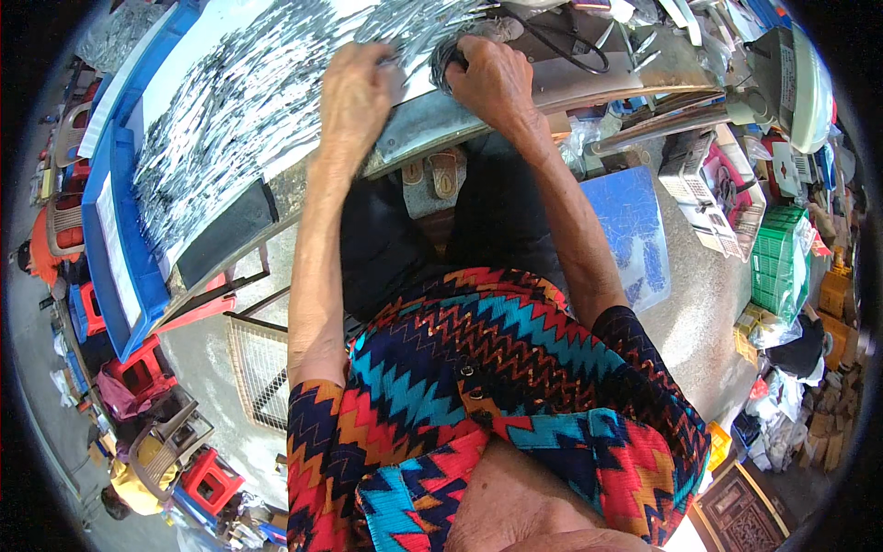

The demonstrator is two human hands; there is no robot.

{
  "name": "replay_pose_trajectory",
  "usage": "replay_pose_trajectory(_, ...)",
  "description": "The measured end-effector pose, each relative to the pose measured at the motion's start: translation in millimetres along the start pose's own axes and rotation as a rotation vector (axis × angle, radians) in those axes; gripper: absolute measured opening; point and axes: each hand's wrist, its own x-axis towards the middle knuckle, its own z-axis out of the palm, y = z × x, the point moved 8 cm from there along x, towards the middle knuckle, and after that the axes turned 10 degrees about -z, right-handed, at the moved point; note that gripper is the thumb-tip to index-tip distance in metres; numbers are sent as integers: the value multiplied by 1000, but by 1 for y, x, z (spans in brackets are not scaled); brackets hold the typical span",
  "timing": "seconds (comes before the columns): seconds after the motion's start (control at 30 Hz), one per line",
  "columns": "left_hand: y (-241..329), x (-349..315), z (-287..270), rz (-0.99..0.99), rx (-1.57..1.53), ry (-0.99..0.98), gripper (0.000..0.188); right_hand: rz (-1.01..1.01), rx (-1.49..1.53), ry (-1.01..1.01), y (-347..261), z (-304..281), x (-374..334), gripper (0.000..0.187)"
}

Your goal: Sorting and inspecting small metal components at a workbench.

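A wide heap of thin, shiny silver-and-dark strips [221, 120] covers the white worktop in front of me. My left hand [354, 97] is over the near edge of the heap, its fingers curled in and partly blurred. What it pinches, if anything, is hidden. To its right, my right hand [495, 83] is closed on a bundle of thin dark strips [445, 63], which sticks out past the thumb side. Both hands are close to the table's front edge, a short gap between them.
A blue tray wall [108, 207] bounds the heap on the left. Right of my hands lie a black cord [589, 57] and loose metal pieces. A blue stool [630, 237] stands by my right arm. A white basket [708, 193] and green crate [779, 262] are farther right.
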Motion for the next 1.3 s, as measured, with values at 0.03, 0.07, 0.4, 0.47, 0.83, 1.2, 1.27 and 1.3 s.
replay_pose_trajectory(0.03,7,2,11,-21,16,-61,15,20,16,9,2,0,-1,17)
replay_pose_trajectory(0.07,12,3,19,27,64,-37,19,19,13,9,3,0,-1,17)
replay_pose_trajectory(0.4,20,0,30,101,351,4,16,81,319,115,27,-2,-12,21)
replay_pose_trajectory(0.47,15,0,26,53,326,-13,16,75,396,126,30,-3,-12,21)
replay_pose_trajectory(0.83,-12,-21,5,-408,-488,-124,15,63,691,-30,31,-6,-11,20)
replay_pose_trajectory(1.2,6,-52,26,-597,-1163,-358,11,71,855,-90,32,-3,-13,21)
replay_pose_trajectory(1.27,6,-55,28,-608,-1102,-370,10,47,875,-99,31,-4,-12,22)
replay_pose_trajectory(1.3,6,-55,27,-607,-1099,-371,10,47,834,-111,32,-3,-12,22)
